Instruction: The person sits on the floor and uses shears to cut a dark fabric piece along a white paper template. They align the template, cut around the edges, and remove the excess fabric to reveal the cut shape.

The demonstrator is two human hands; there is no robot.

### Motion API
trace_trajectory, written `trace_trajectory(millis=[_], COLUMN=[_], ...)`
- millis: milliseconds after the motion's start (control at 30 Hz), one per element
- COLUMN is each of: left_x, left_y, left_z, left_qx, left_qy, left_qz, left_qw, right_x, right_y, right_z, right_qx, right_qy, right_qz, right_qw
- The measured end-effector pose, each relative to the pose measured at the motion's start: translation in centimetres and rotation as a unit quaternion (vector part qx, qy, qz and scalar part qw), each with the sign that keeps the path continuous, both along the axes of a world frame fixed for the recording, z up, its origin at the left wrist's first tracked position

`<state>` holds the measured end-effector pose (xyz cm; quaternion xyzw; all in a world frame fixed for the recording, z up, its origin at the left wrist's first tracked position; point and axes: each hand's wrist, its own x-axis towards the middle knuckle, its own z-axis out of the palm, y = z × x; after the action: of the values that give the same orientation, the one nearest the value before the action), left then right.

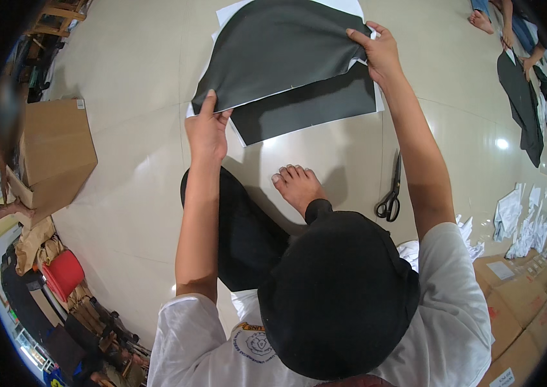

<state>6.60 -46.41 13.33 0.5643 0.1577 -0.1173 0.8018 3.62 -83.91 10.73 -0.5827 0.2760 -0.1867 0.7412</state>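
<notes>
The left hand (pixel 207 132) is pinching the near-left corner of a black cloth (pixel 280 55); the right hand (pixel 382 55) is gripping its right edge, apparently keeping it taut over a second black piece (pixel 312 106). Scissors (pixel 388 203) are lying on the floor (pixel 131 200), seemingly within reach. The cloth's far edge is running out of view.

Top sheet (pixel 280 55) btwn L hand (pixel 209 132) & R hand (pixel 380 57), above 2nd sheet (pixel 312 106). Scissors (pixel 395 189) on flr (pixel 138 171), R of foot (pixel 300 189). Open box (pixel 57 145) far L.
</notes>
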Motion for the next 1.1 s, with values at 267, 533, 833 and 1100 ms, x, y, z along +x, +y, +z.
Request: trace_trajectory(millis=[267, 533, 833, 1100], left_x=[-0.2, -0.2, -1.6, -2.0], left_y=[-1.3, 0.9, 1.8, 3.1], left_z=[-11.8, -11.8, -10.2, -11.6], left_qx=[0.119, 0.19, 0.258, 0.319], left_qy=[0.129, 0.173, 0.143, 0.128], left_qz=[-0.082, -0.05, -0.123, -0.174], left_qw=[0.981, 0.965, 0.947, 0.923], right_x=[-2.4, -5.4, -8.2, -10.2], right_y=[-3.9, -1.0, -1.7, -1.6], right_z=[-14.5, -11.8, -11.2, -10.5], right_qx=[-0.217, -0.283, -0.314, -0.317], right_qy=[0.177, 0.229, 0.26, 0.283], right_qz=[-0.044, -0.051, -0.054, -0.048], right_qw=[0.959, 0.93, 0.911, 0.904])
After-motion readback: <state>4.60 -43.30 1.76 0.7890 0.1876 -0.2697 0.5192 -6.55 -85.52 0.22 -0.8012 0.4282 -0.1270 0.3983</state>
